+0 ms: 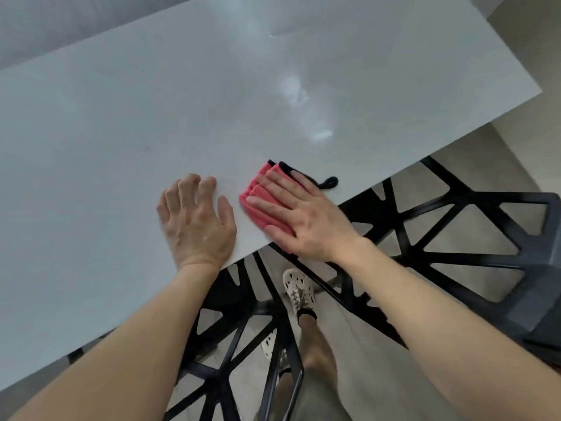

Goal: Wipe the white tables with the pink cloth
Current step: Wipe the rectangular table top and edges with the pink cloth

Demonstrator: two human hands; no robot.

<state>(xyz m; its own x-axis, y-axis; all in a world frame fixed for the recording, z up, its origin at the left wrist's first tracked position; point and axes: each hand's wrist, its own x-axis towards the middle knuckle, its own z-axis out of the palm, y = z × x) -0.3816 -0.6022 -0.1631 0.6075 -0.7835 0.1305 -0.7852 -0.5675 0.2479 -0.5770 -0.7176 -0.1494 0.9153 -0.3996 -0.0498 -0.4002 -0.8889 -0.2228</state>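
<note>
A white table (182, 117) fills most of the head view. The pink cloth (263, 198), folded and trimmed with a black edge and loop, lies near the table's front edge. My right hand (300, 214) presses flat on the cloth with straight, spread fingers. My left hand (195, 220) rests on the bare tabletop just left of the cloth, fingers slightly bent at the tips, holding nothing.
Black lattice-frame chairs (455, 232) stand under and beside the table's front edge. My feet in pale shoes (299, 288) stand on the light floor between them. Shiny streaks (303, 110) mark the tabletop beyond the cloth.
</note>
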